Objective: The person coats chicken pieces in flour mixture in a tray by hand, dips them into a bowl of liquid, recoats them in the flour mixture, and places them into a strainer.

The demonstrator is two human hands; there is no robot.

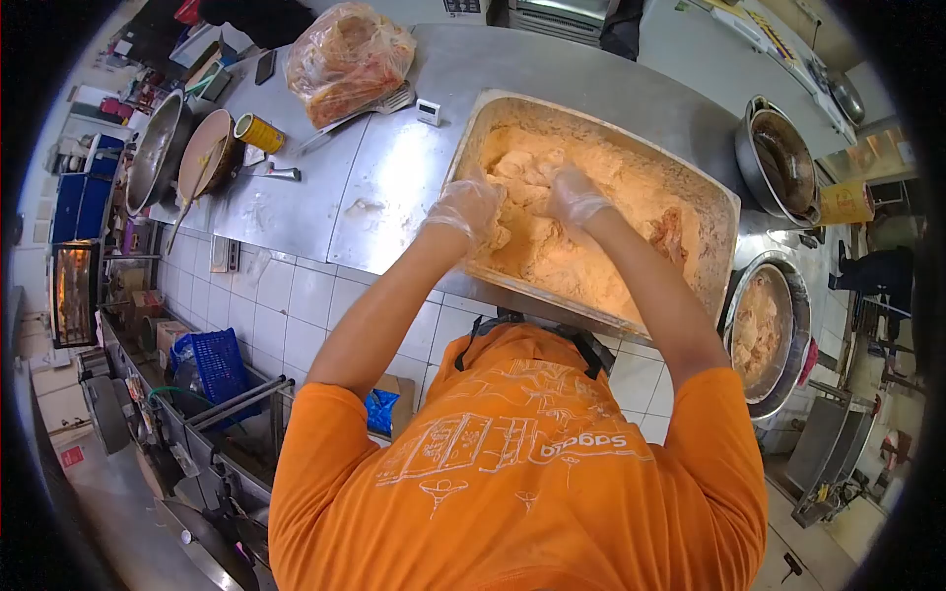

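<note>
Orange-tinted flour (591,276) is held in a large metal tray (727,246) on the steel bench (315,187), with a reddish piece (668,234) half covered toward its right end. The gloved left hand (461,211) is set at the tray's left side and the gloved right hand (579,197) is pressed into the flour; both hands' fingers are partly hidden, so how far they are opened, or what is gripped, cannot be told.

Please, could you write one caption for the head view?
Gloved left hand and right hand in pale orange powder, inside a metal tray.
</note>
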